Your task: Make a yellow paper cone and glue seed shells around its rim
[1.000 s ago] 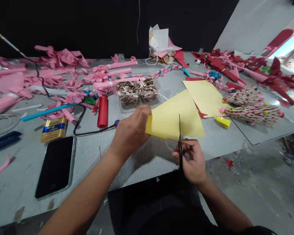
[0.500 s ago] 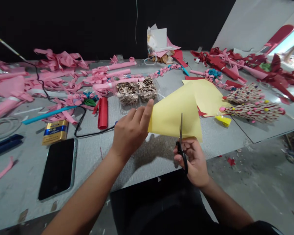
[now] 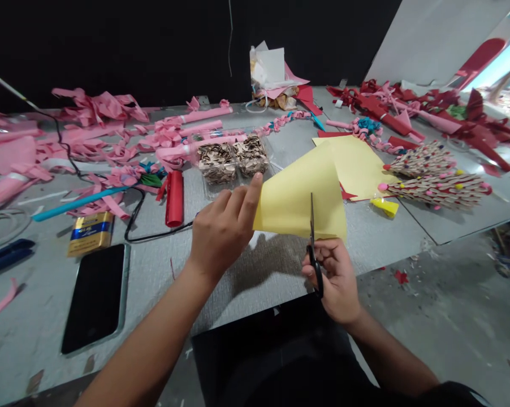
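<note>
My left hand (image 3: 225, 226) grips the left edge of a curved sheet of yellow paper (image 3: 289, 192), its thumb hidden from view. Black-handled scissors (image 3: 315, 265) are held in my right hand (image 3: 335, 277), with the blades pointing up in front of the lower right part of the sheet. I cannot tell whether the blades have cut into the paper there. Behind the held sheet, another yellow sheet (image 3: 361, 164) lies on the table with red paper showing under its edges.
A clear box (image 3: 233, 158) of small pale-brown pieces stands behind my left hand. Leftward lie a red roll (image 3: 174, 198), a gold box (image 3: 89, 234) and a phone (image 3: 94, 299). Two spiky decorated pieces (image 3: 445, 189) sit at the right. Pink scraps (image 3: 111, 110) spread along the back.
The view has shifted slightly, so the table things appear a little further left. Both hands keep their holds on the yellow paper and the scissors, nearly unmoved.
</note>
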The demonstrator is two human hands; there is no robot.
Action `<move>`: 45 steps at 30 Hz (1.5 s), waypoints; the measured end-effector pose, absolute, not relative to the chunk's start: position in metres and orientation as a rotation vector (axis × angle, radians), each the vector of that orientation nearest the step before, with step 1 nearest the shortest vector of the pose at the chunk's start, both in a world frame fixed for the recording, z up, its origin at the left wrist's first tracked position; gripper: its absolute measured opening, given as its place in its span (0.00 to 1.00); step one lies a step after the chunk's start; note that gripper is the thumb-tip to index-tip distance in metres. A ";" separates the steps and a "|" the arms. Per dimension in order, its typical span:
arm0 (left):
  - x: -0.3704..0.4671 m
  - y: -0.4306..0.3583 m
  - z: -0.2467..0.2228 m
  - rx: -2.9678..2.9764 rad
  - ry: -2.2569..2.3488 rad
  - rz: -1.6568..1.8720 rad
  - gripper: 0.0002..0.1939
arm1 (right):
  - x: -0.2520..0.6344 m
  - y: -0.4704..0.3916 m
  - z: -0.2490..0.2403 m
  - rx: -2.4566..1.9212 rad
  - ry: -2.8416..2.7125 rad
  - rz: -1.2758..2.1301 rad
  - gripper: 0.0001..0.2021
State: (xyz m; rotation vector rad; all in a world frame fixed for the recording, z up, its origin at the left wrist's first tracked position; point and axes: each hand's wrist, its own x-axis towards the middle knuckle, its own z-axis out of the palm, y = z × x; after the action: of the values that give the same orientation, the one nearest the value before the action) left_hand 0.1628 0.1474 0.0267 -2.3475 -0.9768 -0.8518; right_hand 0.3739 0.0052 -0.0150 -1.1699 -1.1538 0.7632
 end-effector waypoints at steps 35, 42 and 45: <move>0.164 0.147 0.022 -2.783 -1.197 -0.955 0.33 | 0.393 0.004 -0.033 -1.312 -1.288 0.583 0.15; 0.160 0.151 0.020 -2.678 -1.104 -0.830 0.37 | 0.391 0.002 -0.032 -1.247 -1.286 0.669 0.18; 0.159 0.152 0.020 -2.587 -1.045 -0.818 0.35 | 0.388 0.003 -0.028 -1.248 -1.254 0.706 0.18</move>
State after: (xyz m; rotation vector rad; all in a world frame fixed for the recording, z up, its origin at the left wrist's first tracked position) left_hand 0.1588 0.1515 0.0201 -2.5874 -1.0452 -0.8180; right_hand 0.3884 0.0031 -0.0277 -1.2477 -1.2535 0.7057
